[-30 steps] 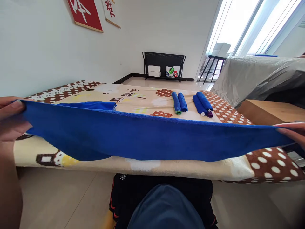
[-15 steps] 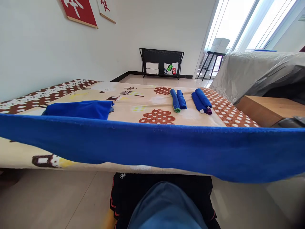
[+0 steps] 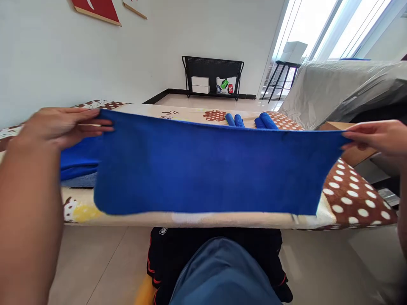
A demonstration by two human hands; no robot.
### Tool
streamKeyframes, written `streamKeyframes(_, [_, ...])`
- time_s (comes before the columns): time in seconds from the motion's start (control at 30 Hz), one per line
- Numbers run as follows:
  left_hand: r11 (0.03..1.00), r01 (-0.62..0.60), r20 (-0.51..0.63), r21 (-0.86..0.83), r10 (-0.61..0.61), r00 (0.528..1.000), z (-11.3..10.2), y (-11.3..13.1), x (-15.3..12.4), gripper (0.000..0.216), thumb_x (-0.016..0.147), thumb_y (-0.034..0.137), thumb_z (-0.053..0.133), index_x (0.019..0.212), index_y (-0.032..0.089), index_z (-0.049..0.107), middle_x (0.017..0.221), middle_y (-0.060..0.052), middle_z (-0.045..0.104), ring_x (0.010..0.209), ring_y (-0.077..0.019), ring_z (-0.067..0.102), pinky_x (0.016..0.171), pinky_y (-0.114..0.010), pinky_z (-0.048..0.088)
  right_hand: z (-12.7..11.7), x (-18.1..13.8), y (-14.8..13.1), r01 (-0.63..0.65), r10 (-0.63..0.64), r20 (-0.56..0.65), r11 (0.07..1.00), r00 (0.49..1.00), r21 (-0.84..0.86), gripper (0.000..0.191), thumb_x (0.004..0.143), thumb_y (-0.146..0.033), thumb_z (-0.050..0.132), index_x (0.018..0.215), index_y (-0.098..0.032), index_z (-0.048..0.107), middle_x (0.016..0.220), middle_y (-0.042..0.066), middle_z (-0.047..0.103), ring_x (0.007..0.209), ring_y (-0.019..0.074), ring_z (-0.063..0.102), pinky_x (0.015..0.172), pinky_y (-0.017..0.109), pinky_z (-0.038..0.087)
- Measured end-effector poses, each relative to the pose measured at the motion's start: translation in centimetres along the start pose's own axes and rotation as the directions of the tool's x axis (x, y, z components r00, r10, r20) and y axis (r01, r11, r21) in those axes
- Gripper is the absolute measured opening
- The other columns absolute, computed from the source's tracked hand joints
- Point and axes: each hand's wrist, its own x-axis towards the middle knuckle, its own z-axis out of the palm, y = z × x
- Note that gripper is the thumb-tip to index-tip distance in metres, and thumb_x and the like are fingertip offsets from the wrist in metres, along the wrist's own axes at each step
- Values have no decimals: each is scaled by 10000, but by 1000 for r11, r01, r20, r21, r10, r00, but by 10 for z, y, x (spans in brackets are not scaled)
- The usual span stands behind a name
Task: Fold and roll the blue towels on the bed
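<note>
A blue towel (image 3: pixel 210 169) is stretched wide between my two hands, hanging above the front part of the patterned blanket (image 3: pixel 143 218). My left hand (image 3: pixel 71 125) pinches its upper left corner, fingers pointing right. At the upper right corner, my right hand (image 3: pixel 375 135) holds it closed between thumb and fingers. Behind the left end of the towel lies a heap of blue cloth (image 3: pixel 79 156), with a grey-blue piece under it. Farther back are rolled blue towels, a left pair (image 3: pixel 234 120) and a right pair (image 3: pixel 266 121), their near ends hidden by the stretched towel.
A cardboard box (image 3: pixel 333 126) stands at the right, beside furniture draped in plastic sheeting (image 3: pixel 343 89). Against the far wall is a black rack (image 3: pixel 213 70) with white boxes. A stool (image 3: pixel 281 76) stands near the window. My covered legs (image 3: pixel 222 271) are below the blanket's front edge.
Both hands have come into view, moving inward with the towel's corners. The towel has risen and now hangs as a taller sheet, covering more of the rolled towels.
</note>
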Motion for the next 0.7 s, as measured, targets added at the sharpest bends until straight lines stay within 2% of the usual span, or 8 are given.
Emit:
streamKeyframes(0.07, [995,2,-73,-95,-9,997,26,3,19,681,864,394,776,1253,-82,481,1171,-265,687,959,-226,712,945,-505,546,8,14,-13,99,-85,-112,988,990,122,297,866,-304,737,1051,-72,730,893,118,740,706,105,661,792,334,548])
streamKeyframes(0.17, [975,-157,-157,-158,132,979,47,18,28,745,899,366,744,1369,-72,367,1385,-328,543,1062,-240,702,937,-453,553,13,33,-10,341,-256,-336,913,906,225,467,843,-360,766,1134,-4,682,1089,211,709,842,147,704,855,363,554])
streamKeyframes(0.23, [951,-262,-179,-162,232,956,44,22,23,694,902,357,742,1362,-42,410,1374,-289,572,1081,-244,701,915,-432,568,14,40,3,432,-291,-437,861,851,270,464,813,-364,796,1120,-31,698,1102,208,708,877,174,714,871,377,567])
streamKeyframes(0.3, [940,-310,-198,-141,280,939,32,14,12,649,862,381,777,1300,-18,511,1272,-215,657,1024,-227,710,877,-421,590,16,38,20,457,-279,-466,828,839,326,425,778,-376,818,1082,-92,733,1065,170,724,893,195,719,897,388,575])
streamKeyframes(0.4, [982,-190,-184,-5,185,965,9,-19,-12,661,754,443,850,1212,20,630,1089,-111,725,907,-187,692,868,-427,604,26,16,47,365,-216,-429,880,877,304,465,716,-440,845,1079,-161,766,1054,144,737,888,221,711,912,408,567])
streamKeyframes(0.5, [981,-40,-101,190,60,993,-5,-65,-45,609,672,466,891,1117,84,724,983,-70,750,899,-194,663,1010,-438,536,46,-18,79,283,-204,-326,934,923,218,470,721,-483,821,1100,-210,773,1136,128,731,988,262,693,984,427,533])
streamKeyframes(0.6, [942,-52,119,332,13,993,-7,-114,-84,471,732,518,822,1047,173,768,1162,-71,717,1103,-228,620,1085,-356,451,69,-51,115,268,-240,-153,942,959,201,340,743,-466,786,1032,-288,782,1179,71,728,1131,297,664,1079,411,489])
streamKeyframes(0.7, [919,-81,178,385,12,984,0,-158,-122,476,748,585,774,1005,184,787,1156,-87,669,1099,-229,600,1002,-313,463,88,-81,149,190,-200,44,967,979,172,237,726,-469,774,931,-353,791,1127,15,746,1113,317,677,1065,415,508])
